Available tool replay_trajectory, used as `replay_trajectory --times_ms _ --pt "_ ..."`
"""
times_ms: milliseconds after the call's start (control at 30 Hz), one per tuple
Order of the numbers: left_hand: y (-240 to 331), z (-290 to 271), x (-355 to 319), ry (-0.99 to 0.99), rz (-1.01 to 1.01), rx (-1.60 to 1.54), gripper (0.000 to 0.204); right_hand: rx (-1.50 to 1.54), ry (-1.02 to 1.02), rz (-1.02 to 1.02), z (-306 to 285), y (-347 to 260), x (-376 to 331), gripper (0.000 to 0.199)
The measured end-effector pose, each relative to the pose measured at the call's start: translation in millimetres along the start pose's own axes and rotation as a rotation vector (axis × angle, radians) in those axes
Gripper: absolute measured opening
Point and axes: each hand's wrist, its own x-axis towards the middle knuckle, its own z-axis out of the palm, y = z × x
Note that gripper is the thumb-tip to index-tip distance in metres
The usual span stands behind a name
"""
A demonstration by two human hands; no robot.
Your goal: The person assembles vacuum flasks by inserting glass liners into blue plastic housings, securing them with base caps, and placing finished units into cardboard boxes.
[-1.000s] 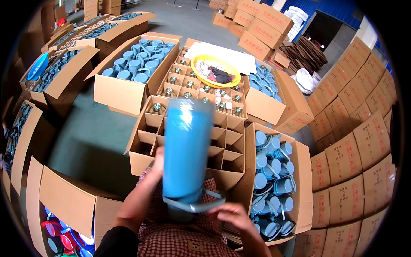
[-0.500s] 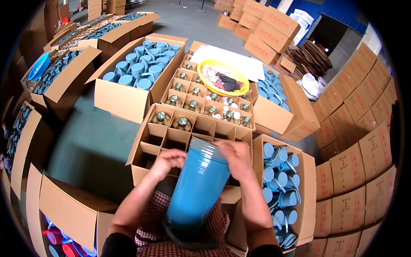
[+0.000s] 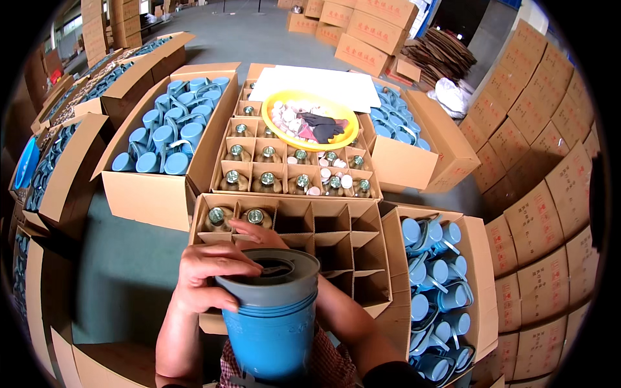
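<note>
A blue thermos casing (image 3: 268, 339) with a wide grey collar (image 3: 304, 262) stands tilted in front of me. Its round opening faces up, with a dark inner ring. My left hand (image 3: 210, 271) is closed on the collar's left side, fingers over the rim and thumb against the outside. Round the far side of the casing reaches my right forearm. My right hand (image 3: 262, 236) shows behind the collar, its fingers curving round toward the left; the palm is hidden. Just beyond are two glass liners (image 3: 255, 218) in a divided carton (image 3: 381, 284).
Behind that carton, another holds several glass liners (image 3: 267, 181), a white board (image 3: 317, 84) and a yellow basin (image 3: 356, 132) with gloves. Cartons of blue lidded cups (image 3: 165, 134) stand at left and back right; another (image 3: 482, 271) stands close right. Stacked cartons (image 3: 543, 207) line the right.
The casing has been turned so the grey collar and its opening face up. My left hand has moved onto the collar, and my right hand has gone behind it. The view has shifted.
</note>
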Motion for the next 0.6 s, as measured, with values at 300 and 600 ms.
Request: replay_trajectory --times_ms 300,600 --pt "-22 -35 29 -0.069 -0.435 0.371 0.043 -0.945 0.937 0.443 -200 43 15 0.039" --pt "-32 -44 38 -0.159 -0.453 0.532 0.049 -1.099 1.037 0.439 -298 138 -3 0.052"
